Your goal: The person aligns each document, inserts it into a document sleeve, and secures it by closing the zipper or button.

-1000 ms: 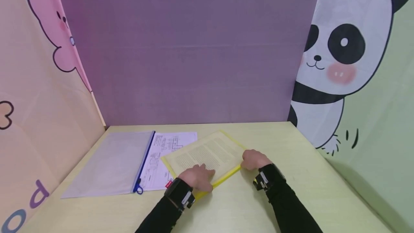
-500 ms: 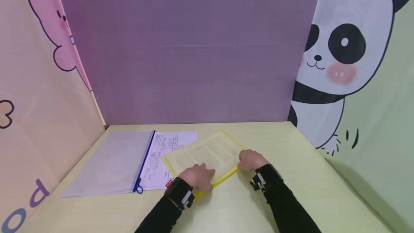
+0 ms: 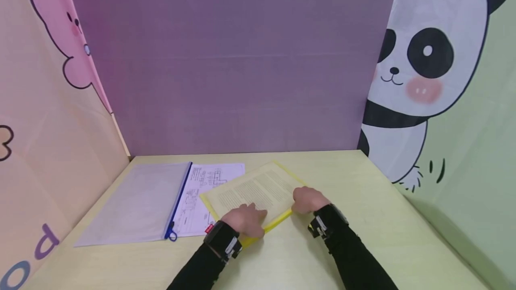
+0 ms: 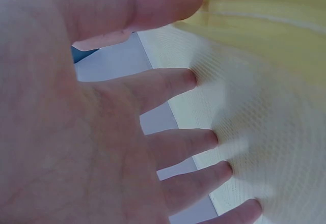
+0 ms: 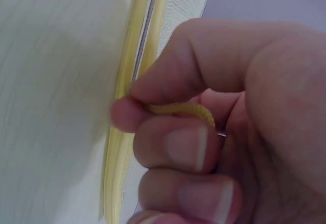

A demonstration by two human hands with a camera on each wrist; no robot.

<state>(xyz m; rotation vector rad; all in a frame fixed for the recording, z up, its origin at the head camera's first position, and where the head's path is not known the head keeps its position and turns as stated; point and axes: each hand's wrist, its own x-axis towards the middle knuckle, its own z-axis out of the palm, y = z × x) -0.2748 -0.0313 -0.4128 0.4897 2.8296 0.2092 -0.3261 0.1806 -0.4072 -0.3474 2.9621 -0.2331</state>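
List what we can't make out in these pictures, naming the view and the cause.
- Head view: wording on the printed page, too small to read.
- Head view: part of the drawing sheet, hidden by the yellow pouch.
- Right wrist view: where the yellow pull meets the zip, hidden by the right hand's grip.

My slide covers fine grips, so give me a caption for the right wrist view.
A right hand pinches a ribbed yellow tab at the yellow zip of a translucent mesh pouch.

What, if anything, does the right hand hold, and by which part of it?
The right hand pinches the pouch by its yellow zipper pull.
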